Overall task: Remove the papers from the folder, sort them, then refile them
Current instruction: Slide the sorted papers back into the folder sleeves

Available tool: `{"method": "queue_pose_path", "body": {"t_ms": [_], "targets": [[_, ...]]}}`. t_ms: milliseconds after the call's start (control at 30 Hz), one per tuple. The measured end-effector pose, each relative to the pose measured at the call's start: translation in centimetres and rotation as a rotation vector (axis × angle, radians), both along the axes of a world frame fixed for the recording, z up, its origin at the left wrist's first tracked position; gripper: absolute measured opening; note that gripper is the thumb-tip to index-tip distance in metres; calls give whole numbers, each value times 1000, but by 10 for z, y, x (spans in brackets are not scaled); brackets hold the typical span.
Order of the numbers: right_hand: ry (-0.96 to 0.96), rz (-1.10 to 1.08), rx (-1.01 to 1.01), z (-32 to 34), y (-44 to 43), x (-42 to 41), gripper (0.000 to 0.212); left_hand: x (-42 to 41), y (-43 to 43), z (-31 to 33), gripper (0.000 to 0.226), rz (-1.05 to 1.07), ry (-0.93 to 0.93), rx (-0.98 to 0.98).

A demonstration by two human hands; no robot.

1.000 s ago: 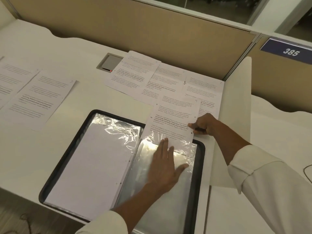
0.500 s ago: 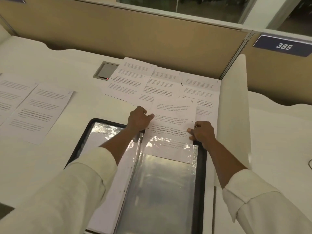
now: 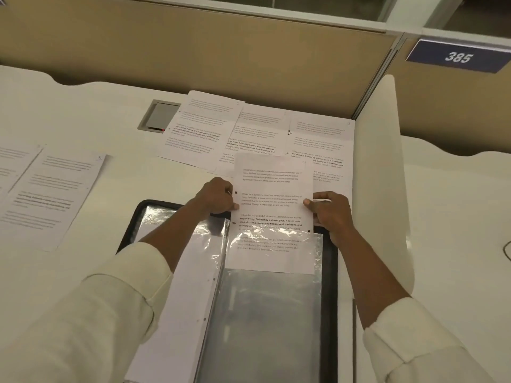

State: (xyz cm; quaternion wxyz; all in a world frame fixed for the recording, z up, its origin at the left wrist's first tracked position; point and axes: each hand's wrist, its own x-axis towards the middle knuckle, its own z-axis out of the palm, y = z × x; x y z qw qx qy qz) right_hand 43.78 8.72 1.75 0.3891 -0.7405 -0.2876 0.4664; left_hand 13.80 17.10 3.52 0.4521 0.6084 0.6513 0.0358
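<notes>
"385" on sign [image 3: 457, 57]; "4" on sheet [image 3: 273, 189]

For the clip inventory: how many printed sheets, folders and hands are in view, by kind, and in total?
Loose sheets: 5
Held sheet: 1
Folder: 1
Left hand, right hand: 2
Total: 9

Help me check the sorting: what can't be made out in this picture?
All in the head view:
- Print on the sheet pinched by the left hand and right hand: too small to read.
- Its lower part: glare on the plastic sleeve blurs it.
- Folder: near edge cut off by the frame's bottom; the left forearm covers part of its left page.
- Papers at far left: cut by the frame edge.
</notes>
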Motion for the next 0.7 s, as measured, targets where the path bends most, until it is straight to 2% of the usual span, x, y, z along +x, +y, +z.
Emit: {"method": "queue_pose_path", "body": {"t_ms": [100,167,267,333,533,600,700], "targets": [[-98,51,43,-3,0,-1,24,-5,6,0,34,-37,34,-53],[-128,100,27,-5,-1,1,24,-3,9,1,42,19,-20,-71],[-184,174,-57,-9,-5,5,23,5,13,5,37,167,-127,-40],[-224,188,-82,-13,-8,10,25,9,14,5,33,183,-122,-16],[-177,57,-36,-11,-12,10,37,15,11,5,27,19,-9,-66],[-172,9,2,-12,-10,9,36,15,10,8,29,-81,83,-65],[-195,22,13,-12,-7,7,37,16,14,10,37,-96,124,-88]]}}
